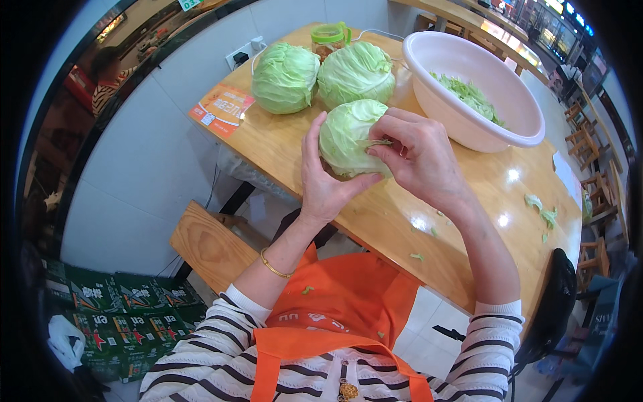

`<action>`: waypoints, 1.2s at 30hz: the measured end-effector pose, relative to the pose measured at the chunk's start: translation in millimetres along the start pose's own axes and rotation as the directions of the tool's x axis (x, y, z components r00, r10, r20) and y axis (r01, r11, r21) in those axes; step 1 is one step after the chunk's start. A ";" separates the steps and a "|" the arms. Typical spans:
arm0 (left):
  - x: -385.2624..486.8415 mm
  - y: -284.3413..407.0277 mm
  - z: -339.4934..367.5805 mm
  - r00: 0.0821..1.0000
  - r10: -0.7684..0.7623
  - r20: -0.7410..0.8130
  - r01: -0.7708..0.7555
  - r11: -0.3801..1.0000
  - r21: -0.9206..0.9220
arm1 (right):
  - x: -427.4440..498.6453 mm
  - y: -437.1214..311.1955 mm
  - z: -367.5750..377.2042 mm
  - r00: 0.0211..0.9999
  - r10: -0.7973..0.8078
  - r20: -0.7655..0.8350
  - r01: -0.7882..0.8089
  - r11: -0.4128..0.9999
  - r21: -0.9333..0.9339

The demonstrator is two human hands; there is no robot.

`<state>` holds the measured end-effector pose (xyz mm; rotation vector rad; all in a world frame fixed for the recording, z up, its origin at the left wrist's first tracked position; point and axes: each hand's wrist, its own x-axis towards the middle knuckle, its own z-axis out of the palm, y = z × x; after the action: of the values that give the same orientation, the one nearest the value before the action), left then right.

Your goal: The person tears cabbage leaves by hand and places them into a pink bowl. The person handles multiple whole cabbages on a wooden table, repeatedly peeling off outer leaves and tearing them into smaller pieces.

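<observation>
A green cabbage is held up over the near side of the wooden table. My left hand cups it from the left and below, with the thumb along its underside. On its right side, the fingertips of my right hand pinch the edge of an outer leaf. Two more whole cabbages, one on the left and one on the right, rest just beyond. A big pale pink plastic basin stands to the right, with torn cabbage leaves inside.
Behind the cabbages is a jar with a green lid. An orange printed card lies at the table's left edge. Leaf scraps lie at the right, near a black bag. A wooden bench and green cartons are lower left.
</observation>
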<state>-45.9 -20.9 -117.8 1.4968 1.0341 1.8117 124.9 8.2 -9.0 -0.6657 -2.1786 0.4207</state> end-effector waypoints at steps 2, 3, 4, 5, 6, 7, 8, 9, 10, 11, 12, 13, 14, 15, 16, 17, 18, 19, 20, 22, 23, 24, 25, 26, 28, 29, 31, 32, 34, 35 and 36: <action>-0.3 -0.9 -1.2 1.000 -0.017 -0.021 0.018 1.000 0.011 | 1.0 1.9 3.2 0.995 -0.086 -0.041 0.084 0.996 -0.031; 0.4 -1.6 -1.3 0.999 -0.023 -0.031 0.023 1.000 0.013 | 1.6 3.1 4.4 0.991 -0.120 -0.056 0.117 0.992 -0.055; 1.2 -2.2 -1.1 0.998 -0.032 -0.048 0.032 0.999 0.007 | 2.0 4.5 5.7 0.979 -0.189 -0.076 0.179 0.976 -0.121; 1.6 -2.1 -0.5 0.997 -0.039 -0.064 0.039 0.999 0.001 | 1.4 5.1 7.3 0.965 -0.246 -0.087 0.227 0.955 -0.191; 3.1 -1.5 0.2 0.995 -0.057 -0.077 0.057 0.998 -0.003 | 1.1 6.1 8.5 0.945 -0.309 -0.104 0.273 0.925 -0.262; 5.0 -0.2 0.6 0.996 -0.045 -0.073 0.047 0.999 0.025 | 0.6 7.0 9.9 0.946 -0.302 -0.117 0.260 0.924 -0.281; 6.4 1.9 0.7 0.996 -0.051 -0.067 0.055 0.997 0.057 | -0.3 7.8 11.2 0.945 -0.295 -0.138 0.245 0.923 -0.297; 8.6 4.2 0.7 0.995 -0.080 -0.065 0.086 0.993 0.084 | -0.9 8.9 12.2 0.945 -0.286 -0.159 0.227 0.923 -0.312; 10.8 6.9 0.1 0.995 -0.083 -0.048 0.087 0.992 0.092 | -1.2 10.3 13.2 0.938 -0.261 -0.229 0.207 0.950 -0.234; 13.1 9.4 -0.1 0.994 -0.093 -0.051 0.099 0.987 0.127 | -1.6 11.9 13.8 0.950 -0.180 -0.255 0.142 0.976 -0.163; 15.0 11.8 -0.5 0.993 -0.107 -0.055 0.114 0.980 0.161 | -1.9 13.5 14.7 0.957 -0.095 -0.274 0.074 0.993 -0.088; 16.9 13.8 -0.7 0.991 -0.119 -0.059 0.129 0.972 0.194 | -2.0 15.0 15.4 0.956 -0.003 -0.293 0.000 1.000 -0.012; 18.3 15.5 -1.3 0.992 -0.111 -0.056 0.121 0.965 0.231 | -1.8 16.5 16.0 0.953 0.056 -0.298 -0.040 0.997 0.060; 19.8 17.0 -2.0 0.993 -0.102 -0.053 0.112 0.957 0.268 | -1.4 17.5 16.5 0.944 0.123 -0.307 -0.085 0.988 0.132; 21.2 18.0 -2.0 0.995 -0.091 -0.048 0.102 0.947 0.305 | -0.7 18.6 15.9 0.932 0.191 -0.308 -0.132 0.970 0.203; 22.4 18.7 -1.4 0.996 -0.075 -0.047 0.086 0.951 0.297 | 0.2 19.5 14.4 0.928 0.257 -0.270 -0.183 0.945 0.270; 23.1 19.1 -0.1 0.997 -0.060 -0.048 0.072 0.955 0.289 | 0.9 20.2 11.8 0.919 0.324 -0.223 -0.241 0.912 0.333; 24.3 19.4 1.6 0.995 -0.079 -0.057 0.092 0.957 0.274 | 2.1 20.9 8.2 0.906 0.393 -0.161 -0.307 0.868 0.390; 24.6 19.9 3.7 0.997 -0.070 -0.033 0.075 0.979 0.191 | 2.8 21.8 2.8 0.928 0.348 -0.131 -0.288 0.896 0.338; 25.7 22.0 7.0 0.994 -0.111 0.014 0.111 0.994 0.024 | 3.8 23.3 -10.0 0.955 0.293 -0.042 -0.276 0.931 0.238; 27.7 23.3 7.7 0.993 -0.113 0.032 0.111 0.993 0.037 | 4.2 24.1 -16.0 0.946 0.325 0.020 -0.321 0.922 0.215; 29.3 25.5 7.0 0.992 -0.110 0.055 0.107 0.993 0.058 | 4.3 24.7 -21.4 0.925 0.370 0.084 -0.380 0.906 0.188; 31.1 27.8 6.1 0.990 -0.122 0.070 0.115 0.989 0.091 | 3.8 24.6 -25.5 0.897 0.416 0.149 -0.437 0.886 0.159; 31.8 30.5 5.8 0.987 -0.139 0.084 0.130 0.986 0.100 | 4.6 24.3 -25.7 0.921 0.371 0.120 -0.388 0.902 0.190; 34.7 36.4 4.4 0.976 -0.192 0.099 0.177 0.974 0.143 | 3.8 21.5 -22.5 0.939 0.333 0.086 -0.344 0.908 0.238; 36.5 39.2 3.6 0.974 -0.202 0.099 0.183 0.968 0.172 | 3.0 19.7 -19.4 0.985 0.173 -0.024 -0.170 0.979 0.110; 40.0 44.7 2.0 0.970 -0.222 0.094 0.196 0.953 0.230 | -0.4 15.1 -11.7 0.989 -0.066 -0.129 0.041 0.981 -0.188; 40.8 47.1 1.8 0.974 -0.211 0.083 0.180 0.942 0.284 | -3.1 12.0 -6.3 0.990 -0.083 -0.116 0.043 0.949 -0.314; 42.4 51.1 0.6 0.981 -0.185 0.064 0.146 0.910 0.389 | -4.3 11.4 -1.2 0.990 -0.086 -0.111 0.034 0.913 -0.406; 42.4 52.7 -0.7 0.983 -0.167 0.077 0.119 0.898 0.423 | -5.4 12.0 0.1 0.987 -0.120 -0.107 0.061 0.896 -0.440; 41.5 54.3 -2.5 0.985 -0.149 0.091 0.092 0.886 0.455 | -3.7 15.2 -0.5 0.991 0.061 -0.117 -0.082 0.979 -0.187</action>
<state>-54.6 -17.0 -50.0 1.7361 1.5220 1.4298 132.2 18.3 -18.5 -0.8553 -2.1104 0.2066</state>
